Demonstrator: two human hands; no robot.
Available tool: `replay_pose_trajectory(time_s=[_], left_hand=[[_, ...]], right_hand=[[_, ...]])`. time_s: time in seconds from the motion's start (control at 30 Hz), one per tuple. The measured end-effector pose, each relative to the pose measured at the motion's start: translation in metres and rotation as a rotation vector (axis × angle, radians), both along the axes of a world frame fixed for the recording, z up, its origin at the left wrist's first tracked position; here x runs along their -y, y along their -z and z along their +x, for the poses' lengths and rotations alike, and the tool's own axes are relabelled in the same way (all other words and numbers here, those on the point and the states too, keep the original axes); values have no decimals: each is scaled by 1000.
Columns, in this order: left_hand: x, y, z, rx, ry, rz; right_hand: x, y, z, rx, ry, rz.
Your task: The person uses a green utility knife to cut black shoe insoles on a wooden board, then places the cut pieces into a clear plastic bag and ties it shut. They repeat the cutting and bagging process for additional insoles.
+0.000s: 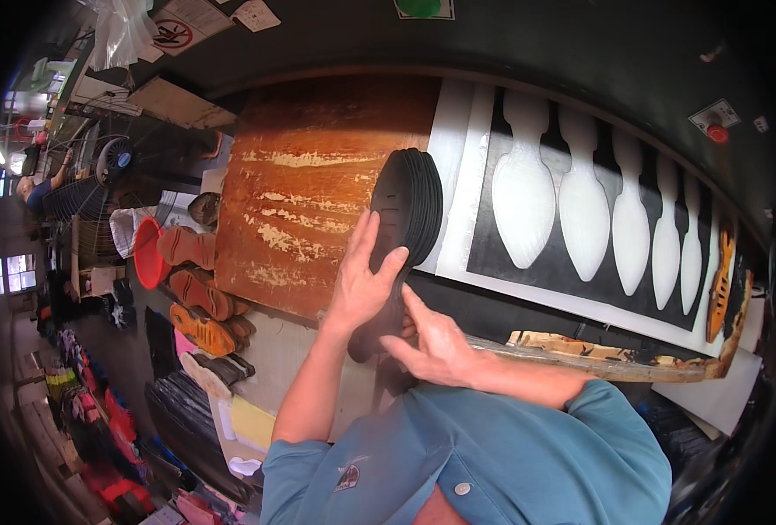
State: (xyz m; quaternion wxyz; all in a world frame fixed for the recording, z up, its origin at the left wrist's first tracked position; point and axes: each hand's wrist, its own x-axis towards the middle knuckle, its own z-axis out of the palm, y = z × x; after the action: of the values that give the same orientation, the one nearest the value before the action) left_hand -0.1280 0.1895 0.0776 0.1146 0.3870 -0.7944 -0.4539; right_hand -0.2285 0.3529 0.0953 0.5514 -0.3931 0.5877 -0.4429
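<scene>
Holding blk soles (410,201): L hand (359,284), R hand (442,347) (at brd edge (426,105)).

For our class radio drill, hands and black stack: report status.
Left grip on black stack; right grip at its lower part; white shapes to right, not blocking.

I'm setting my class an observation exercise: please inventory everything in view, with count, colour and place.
Stack of soles: one, black, centre
Board: one, brown, left of the stack
Tapered shapes: five, white, right
Slotted piece: one, orange, far right
Basin: one, red, left
Sole piles: three, reddish-brown or orange, left of the board
Fan: one, dark, upper left
Bag: one, clear, top left
Button: one, red, upper right
Background person: one, dark clothing, far left
Other clutter: too small to count, mixed colours, lower left
Shirt: one, teal, lower centre
Left hand: one, bare, on the stack
Right hand: one, bare, at the stack's nearer end
</scene>
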Motion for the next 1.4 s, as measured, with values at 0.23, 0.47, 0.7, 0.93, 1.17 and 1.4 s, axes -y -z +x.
replay_pose_trajectory(time_s=[0.23,0.47,0.7,0.93,1.17,1.4], left_hand=[[3,22,-1,-15,44,-154],[14,33,-7,40,111,-322],[23,34,0,149,100,-359],[27,36,-3,177,95,-398],[29,41,-1,159,85,-380],[32,50,-1,111,50,-393]], right_hand=[[-15,22,-15,-139,41,80],[-23,20,-17,-259,55,29],[-34,-30,-67,-585,156,-300],[15,-158,-162,-1067,359,-800],[149,-265,-266,-1829,602,-1005],[188,-257,-307,-1868,495,-462]])
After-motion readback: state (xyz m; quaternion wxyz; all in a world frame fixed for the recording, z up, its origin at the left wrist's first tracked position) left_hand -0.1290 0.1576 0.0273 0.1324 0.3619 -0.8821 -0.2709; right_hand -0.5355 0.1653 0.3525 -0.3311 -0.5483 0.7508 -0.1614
